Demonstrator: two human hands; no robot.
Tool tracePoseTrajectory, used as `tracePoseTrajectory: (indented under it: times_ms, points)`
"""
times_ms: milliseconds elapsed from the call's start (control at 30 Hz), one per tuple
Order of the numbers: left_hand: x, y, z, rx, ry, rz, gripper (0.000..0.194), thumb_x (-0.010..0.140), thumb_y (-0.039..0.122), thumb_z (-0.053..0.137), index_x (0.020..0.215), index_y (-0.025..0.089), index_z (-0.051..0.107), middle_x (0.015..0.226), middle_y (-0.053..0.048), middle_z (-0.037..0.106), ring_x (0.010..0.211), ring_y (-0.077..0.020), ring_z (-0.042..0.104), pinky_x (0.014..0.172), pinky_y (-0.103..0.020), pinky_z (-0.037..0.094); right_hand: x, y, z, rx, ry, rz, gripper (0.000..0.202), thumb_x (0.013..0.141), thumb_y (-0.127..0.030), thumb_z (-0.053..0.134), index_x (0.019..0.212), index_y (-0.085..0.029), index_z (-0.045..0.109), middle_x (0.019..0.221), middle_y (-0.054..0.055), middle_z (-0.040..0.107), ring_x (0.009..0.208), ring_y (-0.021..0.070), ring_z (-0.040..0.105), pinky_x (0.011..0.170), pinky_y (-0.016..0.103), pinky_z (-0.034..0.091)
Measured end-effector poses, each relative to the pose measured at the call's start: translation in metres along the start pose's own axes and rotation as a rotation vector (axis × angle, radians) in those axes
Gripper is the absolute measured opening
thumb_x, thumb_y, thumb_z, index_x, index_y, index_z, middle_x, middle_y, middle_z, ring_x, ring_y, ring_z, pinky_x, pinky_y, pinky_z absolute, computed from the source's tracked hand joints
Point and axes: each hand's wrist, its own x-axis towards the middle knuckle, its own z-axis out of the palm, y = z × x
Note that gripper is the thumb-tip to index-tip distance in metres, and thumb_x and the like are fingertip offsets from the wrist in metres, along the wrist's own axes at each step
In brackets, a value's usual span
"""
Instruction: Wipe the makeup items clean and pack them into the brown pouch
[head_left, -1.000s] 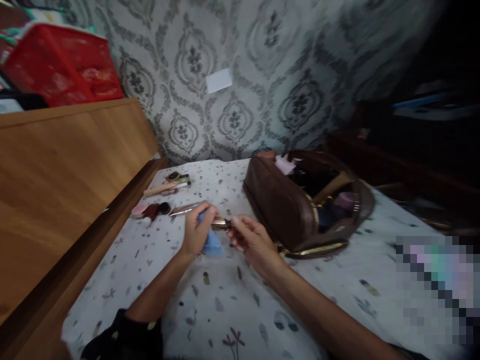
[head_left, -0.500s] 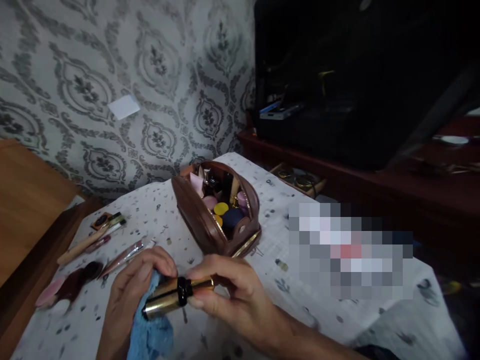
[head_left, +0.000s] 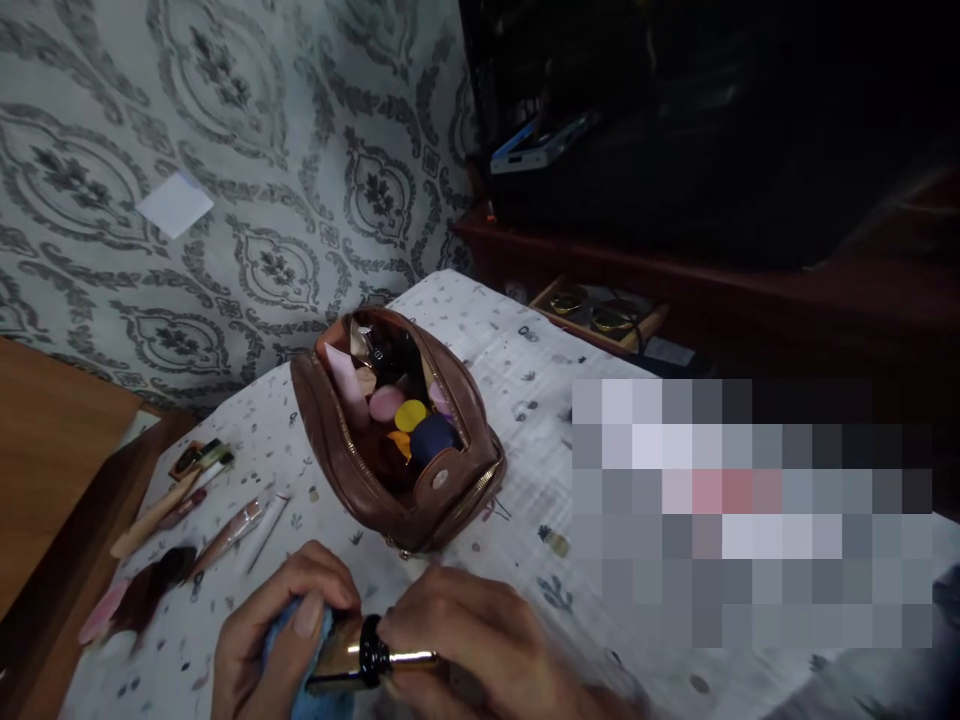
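My left hand (head_left: pixel 289 625) is closed around a blue cloth (head_left: pixel 322 703), pressing it against a gold cosmetic tube with a black collar (head_left: pixel 341 655). The fingers of my right hand (head_left: pixel 480 640) pinch this tube near the collar, where a narrow gold end sticks out. The tube lies almost level between both hands, low in the view. Just beyond them stands an unzipped brown cosmetic bag (head_left: pixel 379 505), holding pink, yellow and dark blue items. The cloth partly covers the tube, and some right fingertips are hidden.
On the left of the patterned tablecloth (head_left: pixel 517 395) lie a wooden-handled brush (head_left: pixel 154 515), a dark-bristled brush (head_left: pixel 154 590) and slim tubes (head_left: pixel 232 535). A blurred-out patch hides the right side. Behind stand a dark screen (head_left: pixel 675 130) and an open drawer (head_left: pixel 547 312).
The view has shifted, so the bag appears further left and nearer. Both hands sit lower in view, still on the cloth and tube, and the tube lies more level.
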Motion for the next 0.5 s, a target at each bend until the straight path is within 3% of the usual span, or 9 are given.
tracePoseTrajectory:
  times_ms: [133, 267, 367, 500]
  points:
    - [-0.001, -0.006, 0.001, 0.028, -0.017, -0.024, 0.035, 0.09, 0.047, 0.057, 0.068, 0.02, 0.064, 0.069, -0.003, 0.055, 0.07, -0.0169, 0.052, 0.06, -0.026, 0.04, -0.001, 0.004, 0.002, -0.051, 0.011, -0.002, 0.01, 0.09, -0.017, 0.06, 0.098, -0.015, 0.066, 0.08, 0.005, 0.068, 0.069, 0.0115, 0.062, 0.064, 0.021, 0.052]
    - [0.005, -0.021, -0.014, 0.116, -0.116, 0.037, 0.032, 0.094, 0.04, 0.052, 0.073, 0.019, 0.063, 0.071, -0.002, 0.057, 0.071, -0.0157, 0.054, 0.063, -0.024, 0.042, 0.0, 0.003, 0.008, -0.063, -0.065, 0.091, 0.014, 0.091, -0.013, 0.057, 0.102, -0.015, 0.065, 0.088, 0.005, 0.071, 0.079, 0.0129, 0.066, 0.072, 0.023, 0.053]
    - [0.007, -0.033, -0.027, 0.201, -0.159, 0.086, 0.031, 0.096, 0.037, 0.05, 0.074, 0.018, 0.061, 0.07, -0.001, 0.057, 0.068, -0.0141, 0.055, 0.062, -0.023, 0.042, 0.004, 0.0, 0.014, -0.14, -0.204, 0.221, 0.024, 0.089, -0.01, 0.056, 0.11, -0.017, 0.063, 0.097, 0.005, 0.072, 0.087, 0.0148, 0.068, 0.078, 0.025, 0.053]
    - [0.0, -0.05, -0.042, 0.302, -0.182, 0.157, 0.028, 0.097, 0.034, 0.048, 0.076, 0.018, 0.059, 0.071, 0.0, 0.058, 0.066, -0.0128, 0.055, 0.063, -0.024, 0.042, 0.01, 0.003, 0.03, -0.34, -0.519, 0.302, 0.029, 0.088, -0.008, 0.052, 0.112, -0.019, 0.063, 0.102, 0.006, 0.072, 0.092, 0.0184, 0.068, 0.081, 0.03, 0.053]
